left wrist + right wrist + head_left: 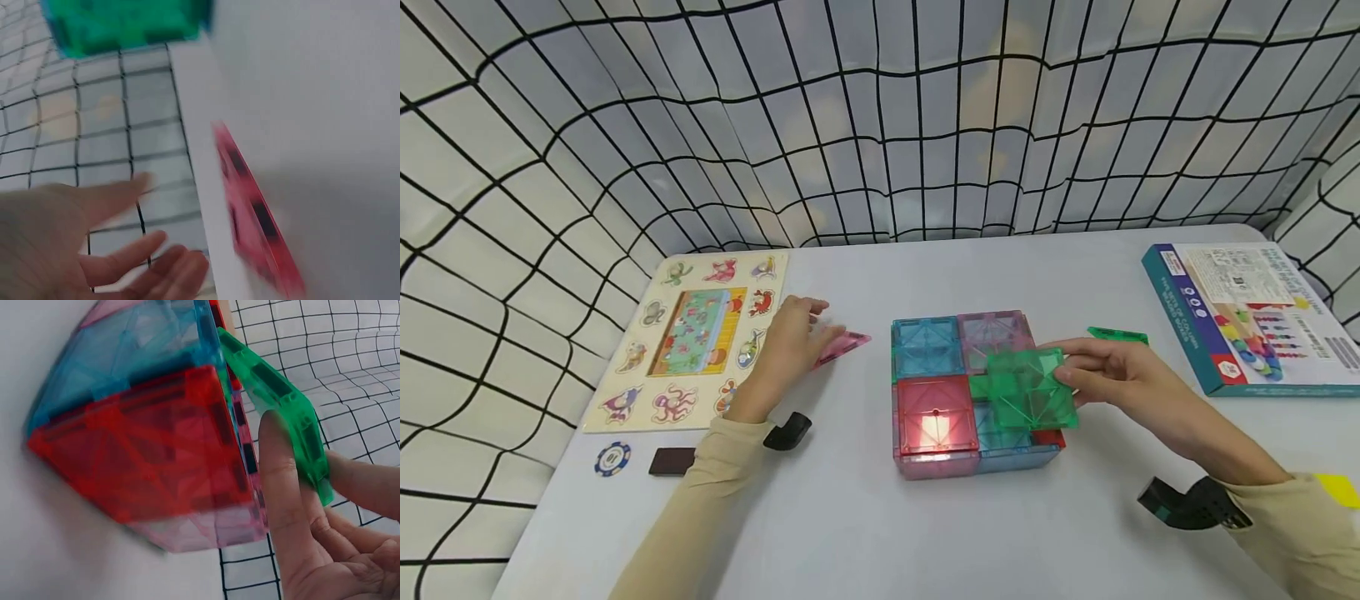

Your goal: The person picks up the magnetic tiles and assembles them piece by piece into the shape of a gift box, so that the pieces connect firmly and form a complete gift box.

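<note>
A block of see-through magnetic tiles point(936, 417) stands at the table's middle, with blue, pink and red squares on top. My right hand point(1105, 375) pinches a green magnetic tile point(275, 387) between thumb and fingers, tilted over the block's right part. In the right wrist view one edge of that tile meets or nearly meets the block; the exact contact is unclear. My left hand point(786, 350) is beside a pink triangular tile point(250, 219) on the table, fingers loosely bent and apart from it in the left wrist view. A blurred green piece point(125, 25) shows above.
A sea-animal puzzle board point(625, 358) lies at the left, with a poker chip point(613, 459) and a dark rectangle point(672, 462) in front. Another green tile point(1117, 335) lies behind my right hand. A game box point(1262, 317) is at the right; black netting surrounds the table.
</note>
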{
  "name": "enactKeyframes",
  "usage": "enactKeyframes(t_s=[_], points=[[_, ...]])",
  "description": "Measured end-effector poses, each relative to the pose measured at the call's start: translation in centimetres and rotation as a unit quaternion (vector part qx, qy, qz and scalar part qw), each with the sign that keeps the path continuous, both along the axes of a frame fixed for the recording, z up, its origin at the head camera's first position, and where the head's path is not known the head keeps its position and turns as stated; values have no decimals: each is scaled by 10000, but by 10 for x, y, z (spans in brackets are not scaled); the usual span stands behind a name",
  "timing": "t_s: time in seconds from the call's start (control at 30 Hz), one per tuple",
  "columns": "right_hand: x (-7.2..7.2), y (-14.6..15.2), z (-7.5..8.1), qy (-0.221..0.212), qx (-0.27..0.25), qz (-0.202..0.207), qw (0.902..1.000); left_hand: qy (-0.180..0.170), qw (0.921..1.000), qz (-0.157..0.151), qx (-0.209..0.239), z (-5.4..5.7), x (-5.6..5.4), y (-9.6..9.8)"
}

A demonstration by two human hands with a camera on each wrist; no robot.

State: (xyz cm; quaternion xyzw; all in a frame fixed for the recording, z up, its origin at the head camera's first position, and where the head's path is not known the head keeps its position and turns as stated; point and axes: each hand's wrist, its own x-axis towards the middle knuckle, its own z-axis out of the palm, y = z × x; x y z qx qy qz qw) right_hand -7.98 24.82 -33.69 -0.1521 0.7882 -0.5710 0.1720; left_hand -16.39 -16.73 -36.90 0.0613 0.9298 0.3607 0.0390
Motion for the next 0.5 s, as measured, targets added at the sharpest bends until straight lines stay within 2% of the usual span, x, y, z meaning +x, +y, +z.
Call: enactKeyframes(t_s=[0.07, 0.13, 0.2, 0.37, 0.5], points=[[0, -3, -1, -123, -5, 50, 9999, 60, 9985, -233, 501, 2, 6, 9], [0, -5, -2, -217, 7, 80, 9997, -29, 9927, -593, 1049, 4, 12, 18], [0, -8, -2, -246, 48, 117, 9996, -118, 9857, -942, 1395, 3, 17, 25], [2, -16, 0, -120, 264, 135, 9995, -223, 9764, -1382, 1643, -5, 22, 38], [7, -20, 2, 546, 856, -110, 9948, -408, 9705, -1505, 1838, -11, 24, 43]])
